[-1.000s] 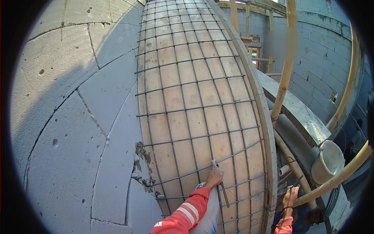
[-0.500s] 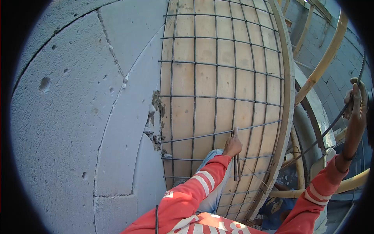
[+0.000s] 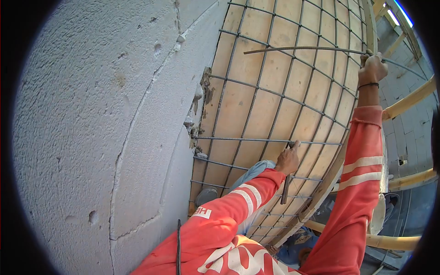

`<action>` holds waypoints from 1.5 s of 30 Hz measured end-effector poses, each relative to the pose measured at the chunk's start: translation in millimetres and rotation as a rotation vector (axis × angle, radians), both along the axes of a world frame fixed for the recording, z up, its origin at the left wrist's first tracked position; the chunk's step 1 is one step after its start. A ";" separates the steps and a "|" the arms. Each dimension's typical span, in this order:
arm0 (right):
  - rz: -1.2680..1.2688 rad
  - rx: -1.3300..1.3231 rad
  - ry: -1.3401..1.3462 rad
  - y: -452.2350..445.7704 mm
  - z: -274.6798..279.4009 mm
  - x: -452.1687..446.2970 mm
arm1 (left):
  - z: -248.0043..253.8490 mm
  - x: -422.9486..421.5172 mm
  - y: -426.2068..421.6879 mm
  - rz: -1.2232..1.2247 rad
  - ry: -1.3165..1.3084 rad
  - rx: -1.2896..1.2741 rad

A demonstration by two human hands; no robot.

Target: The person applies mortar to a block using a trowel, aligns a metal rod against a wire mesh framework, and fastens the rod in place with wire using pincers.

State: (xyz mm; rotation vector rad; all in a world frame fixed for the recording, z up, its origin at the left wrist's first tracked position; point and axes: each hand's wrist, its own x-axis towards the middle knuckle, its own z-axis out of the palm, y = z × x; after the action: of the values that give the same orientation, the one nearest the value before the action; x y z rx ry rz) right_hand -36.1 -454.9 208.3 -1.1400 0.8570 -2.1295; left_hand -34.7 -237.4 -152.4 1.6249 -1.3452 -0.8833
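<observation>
My left hand point(image 3: 288, 158) is closed around a dark metal tool point(image 3: 285, 190) whose handles hang below it, and its extended finger touches a crosswise bar of the rebar grid point(image 3: 256, 140). At the upper right, my right hand point(image 3: 373, 68) grips a loose, slightly curved rebar point(image 3: 311, 47). That rebar reaches leftward over the grid and also sticks out past the hand to the right. Beneath the grid lie curved wooden formwork boards point(image 3: 245, 110).
A pale block wall point(image 3: 91, 114) fills the left, with broken mortar point(image 3: 197, 105) at its edge. Bamboo poles point(image 3: 408, 98), a bucket point(image 3: 378, 215) and another block wall point(image 3: 403, 133) are at the right. Part of another person point(image 3: 298, 243) shows below the formwork edge.
My right hand has brought the loose rebar from low at the right, up and over the grid. My left hand stays at the grid with the tool. The view has shifted and turned.
</observation>
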 end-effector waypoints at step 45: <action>0.435 0.742 1.433 306.9 -344.8 -126.5 | -8.9 8.5 -12.8 -0.181 0.114 0.084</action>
State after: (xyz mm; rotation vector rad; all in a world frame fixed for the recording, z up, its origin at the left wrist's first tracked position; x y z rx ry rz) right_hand -162.6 -147.9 -136.5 -2.0368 1.5437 -0.2749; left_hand -26.2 -250.1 -161.4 1.5084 -1.4071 -1.1368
